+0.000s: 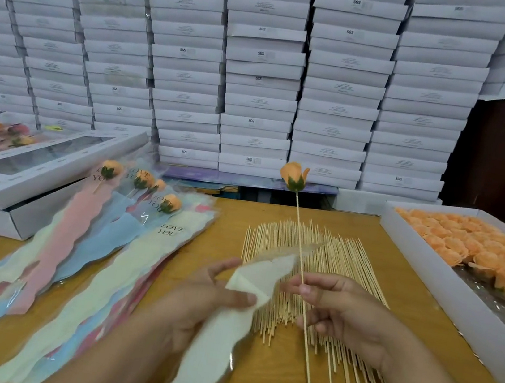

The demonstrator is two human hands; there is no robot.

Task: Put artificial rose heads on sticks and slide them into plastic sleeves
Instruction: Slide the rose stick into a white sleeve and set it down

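Grip: right hand (337,313) is pinching stick (299,250); left hand (207,295) is pinching sleeve (224,333).
Risk: rose head (294,176) is likely snagging if sleeve mouth is staying flat.

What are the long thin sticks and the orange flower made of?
The sticks look like bare bamboo or wood: pale tan, matte, thin and straight. The orange rose head on the stick in the right hand looks like soft foam or fabric, with matte petals and a green base; which one, I cannot tell.
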